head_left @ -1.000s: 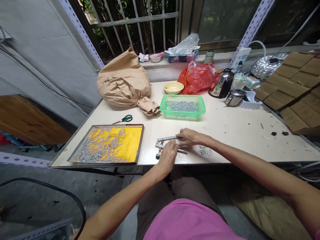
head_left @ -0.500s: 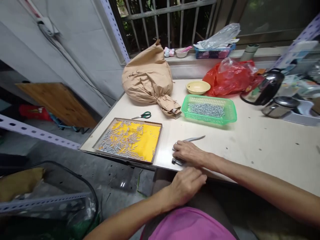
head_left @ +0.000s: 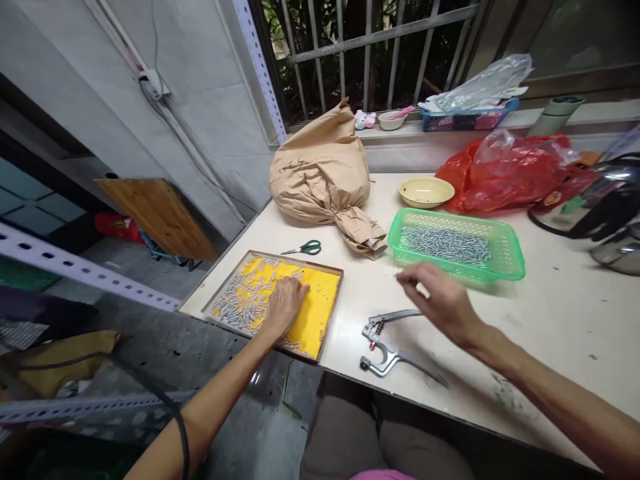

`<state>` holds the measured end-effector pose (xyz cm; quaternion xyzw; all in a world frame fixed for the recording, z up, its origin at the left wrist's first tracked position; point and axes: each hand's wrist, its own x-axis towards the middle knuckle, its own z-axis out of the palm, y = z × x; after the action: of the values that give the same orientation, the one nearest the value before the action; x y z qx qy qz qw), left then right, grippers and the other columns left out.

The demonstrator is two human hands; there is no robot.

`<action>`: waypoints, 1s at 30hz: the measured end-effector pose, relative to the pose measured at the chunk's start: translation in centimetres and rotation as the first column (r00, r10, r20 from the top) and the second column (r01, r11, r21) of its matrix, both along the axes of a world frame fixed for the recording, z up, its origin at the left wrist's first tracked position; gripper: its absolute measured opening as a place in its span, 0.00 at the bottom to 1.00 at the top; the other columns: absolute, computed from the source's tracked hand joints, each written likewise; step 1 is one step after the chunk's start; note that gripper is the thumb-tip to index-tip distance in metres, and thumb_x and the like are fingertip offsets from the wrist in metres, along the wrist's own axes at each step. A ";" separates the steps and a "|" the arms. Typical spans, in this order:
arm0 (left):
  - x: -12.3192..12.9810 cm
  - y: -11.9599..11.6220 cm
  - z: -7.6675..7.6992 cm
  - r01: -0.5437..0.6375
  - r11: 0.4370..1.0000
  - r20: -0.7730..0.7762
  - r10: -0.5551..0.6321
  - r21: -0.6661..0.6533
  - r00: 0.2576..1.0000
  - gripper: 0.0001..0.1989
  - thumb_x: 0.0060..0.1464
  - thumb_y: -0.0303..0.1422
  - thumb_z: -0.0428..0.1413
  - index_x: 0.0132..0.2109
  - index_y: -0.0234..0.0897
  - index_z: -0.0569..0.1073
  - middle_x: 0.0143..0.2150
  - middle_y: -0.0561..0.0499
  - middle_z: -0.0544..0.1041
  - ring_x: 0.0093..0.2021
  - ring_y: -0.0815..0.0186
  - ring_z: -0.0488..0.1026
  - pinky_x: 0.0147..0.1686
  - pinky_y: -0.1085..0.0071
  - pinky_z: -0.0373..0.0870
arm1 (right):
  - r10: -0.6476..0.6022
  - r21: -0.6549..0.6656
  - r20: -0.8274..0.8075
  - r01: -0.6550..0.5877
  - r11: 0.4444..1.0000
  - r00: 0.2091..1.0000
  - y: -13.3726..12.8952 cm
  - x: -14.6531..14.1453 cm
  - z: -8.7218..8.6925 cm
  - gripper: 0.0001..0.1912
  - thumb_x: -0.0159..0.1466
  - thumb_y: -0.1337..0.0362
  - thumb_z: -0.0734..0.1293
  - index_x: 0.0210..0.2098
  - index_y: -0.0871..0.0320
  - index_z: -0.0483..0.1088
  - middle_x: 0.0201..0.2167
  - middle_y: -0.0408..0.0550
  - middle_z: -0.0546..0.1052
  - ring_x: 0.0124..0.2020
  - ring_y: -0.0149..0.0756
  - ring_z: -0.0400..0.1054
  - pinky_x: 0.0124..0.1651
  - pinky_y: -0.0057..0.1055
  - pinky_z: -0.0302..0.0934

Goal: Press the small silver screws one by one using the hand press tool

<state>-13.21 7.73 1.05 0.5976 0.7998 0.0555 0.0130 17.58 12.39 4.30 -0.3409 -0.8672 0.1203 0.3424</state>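
My left hand (head_left: 286,307) is over the shallow tray (head_left: 341,283), its fingers bent down among small silvery metal pins (head_left: 240,303) lying on a yellow sheet (head_left: 317,303). The fingertips are mostly hidden, so what they pinch cannot be made out. My right hand (head_left: 443,303) hovers above the table in front of the green basket (head_left: 517,267), thumb and fingers drawn together; anything between them is too small to see. Below it, spring-loaded hand pliers (head_left: 387,357) lie on the tabletop, handles pointing right. Similar metal pins (head_left: 445,245) fill the basket's bottom.
Green-handled scissors (head_left: 305,248) lie behind the tray. A twisted brown paper bag (head_left: 320,167), a cream bowl (head_left: 426,192), a red plastic bag (head_left: 500,173) and a kettle (head_left: 590,200) stand farther back. The table's front edge (head_left: 400,397) runs close to my lap.
My left hand has moved from the table's front edge to the pins in the tray. My right hand has let go of the pliers and risen toward the green basket. The view has shifted left.
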 end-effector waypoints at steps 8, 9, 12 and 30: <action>-2.0 3.1 -0.4 0.042 0.991 -0.086 -0.054 -0.129 0.995 0.16 0.58 0.34 0.43 0.38 0.34 0.74 0.39 0.40 0.76 0.41 0.53 0.72 0.37 0.65 0.63 | -0.121 -0.040 0.407 0.150 0.988 0.905 -0.7 1.5 2.2 0.14 0.69 0.67 0.53 0.44 0.57 0.69 0.42 0.54 0.71 0.42 0.40 0.64 0.43 0.37 0.61; -2.0 3.3 -0.3 0.063 0.989 -0.104 -0.077 -0.134 0.992 0.16 0.58 0.34 0.42 0.37 0.34 0.74 0.39 0.39 0.76 0.41 0.52 0.72 0.37 0.65 0.63 | -0.002 -0.149 0.427 0.073 0.986 0.904 -2.1 1.4 1.1 0.13 0.69 0.66 0.54 0.41 0.57 0.69 0.39 0.51 0.71 0.39 0.38 0.64 0.41 0.35 0.61; -1.5 3.7 0.1 0.077 0.984 -0.131 -0.099 -0.161 0.986 0.19 0.59 0.37 0.41 0.35 0.33 0.74 0.38 0.38 0.75 0.40 0.51 0.72 0.37 0.64 0.63 | 0.151 -0.372 0.418 0.017 0.928 0.896 -6.3 1.4 -1.9 0.07 0.67 0.62 0.60 0.38 0.57 0.68 0.37 0.47 0.70 0.36 0.36 0.64 0.37 0.33 0.60; 11.4 -2.2 2.5 0.222 0.897 0.871 0.268 -0.381 0.413 0.15 0.44 0.43 0.56 0.33 0.38 0.63 0.23 0.54 0.72 0.18 0.71 0.64 0.18 0.75 0.62 | 0.042 -0.316 0.482 0.129 0.940 0.875 -8.6 4.0 -5.7 0.06 0.67 0.67 0.59 0.37 0.58 0.66 0.37 0.48 0.69 0.36 0.36 0.62 0.35 0.32 0.53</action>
<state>-1.81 5.52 3.54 0.4395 0.6612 0.1880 0.5781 21.60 3.76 -1.45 -0.4335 -0.8831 0.1709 0.0548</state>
